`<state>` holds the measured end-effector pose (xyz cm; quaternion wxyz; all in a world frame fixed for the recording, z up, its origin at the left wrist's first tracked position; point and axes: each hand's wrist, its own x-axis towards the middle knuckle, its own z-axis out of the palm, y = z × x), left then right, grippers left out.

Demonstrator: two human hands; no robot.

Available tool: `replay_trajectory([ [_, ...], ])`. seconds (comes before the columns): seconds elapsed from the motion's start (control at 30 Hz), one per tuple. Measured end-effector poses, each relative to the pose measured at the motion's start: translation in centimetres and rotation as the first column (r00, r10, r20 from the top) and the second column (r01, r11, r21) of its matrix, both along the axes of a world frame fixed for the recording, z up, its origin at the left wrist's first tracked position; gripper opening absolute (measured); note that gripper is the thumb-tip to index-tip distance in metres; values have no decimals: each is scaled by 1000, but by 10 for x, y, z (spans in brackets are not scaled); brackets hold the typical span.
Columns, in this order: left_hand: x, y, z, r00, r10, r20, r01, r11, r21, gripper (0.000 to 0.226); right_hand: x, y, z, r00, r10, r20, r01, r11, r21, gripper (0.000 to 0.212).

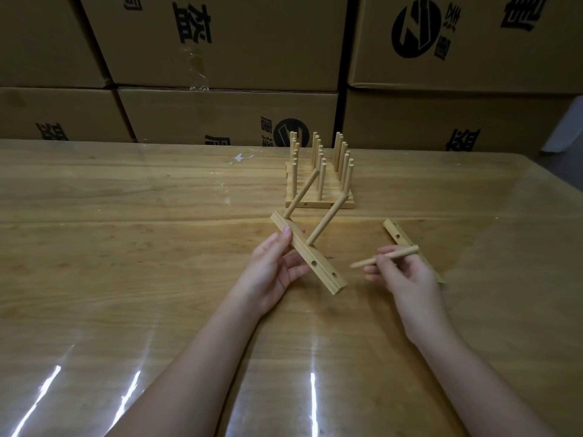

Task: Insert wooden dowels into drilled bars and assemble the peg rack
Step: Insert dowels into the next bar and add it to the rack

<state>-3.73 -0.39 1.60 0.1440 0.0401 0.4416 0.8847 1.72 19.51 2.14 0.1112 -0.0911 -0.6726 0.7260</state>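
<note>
Your left hand is raised, palm turned inward, thumb on the upper edge and fingers curled behind, gripping the drilled bar. Your right hand sits beside it, not touching, pinching a loose dowel between thumb and curled fingers. Both forearms are bare and reach forward, converging slightly.

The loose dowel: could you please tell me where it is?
Head view, right of centre: the right hand pinches the dowel, just right of the bar held by the left hand.
</note>
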Motion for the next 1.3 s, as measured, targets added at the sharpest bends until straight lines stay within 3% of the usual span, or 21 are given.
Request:
replay_trajectory([
  [0.03, 0, 0, 0, 1000, -2, 0, 2, 1000, 0, 29, 0, -1, 2, 1000, 29, 8, -27, 983, -179, 8],
  [0.1, 0, 0, 0, 1000, -3, -1, 3, 1000, -7, 30, 0, -1, 4, 997, 78, 10, -67, 917, -394, 20],
  [0.27, 0, 0, -1, 1000, -8, 10, 8, 1000, -4, 31, -1, -1, 6, 991, 131, 23, -104, 871, -480, 33],
  [0.47, -1, 1, -4, 1000, 8, 9, -7, 998, -58, 25, -2, -3, 1, 993, 118, 16, -105, 930, -352, 14],
  [0.73, 1, 3, -4, 999, -30, -36, 25, 993, -115, 23, 1, -8, -1, 991, 130, -30, -133, 982, -135, 8],
  [1.03, 2, 5, -3, 999, -28, -38, 23, 993, -119, 22, -2, -5, -5, 988, 134, -73, -137, 990, -41, 8],
  [1.3, 1, 5, -4, 999, -31, -29, 28, 994, -110, 22, -1, -4, -10, 962, 195, -191, -149, 961, 231, 16],
])
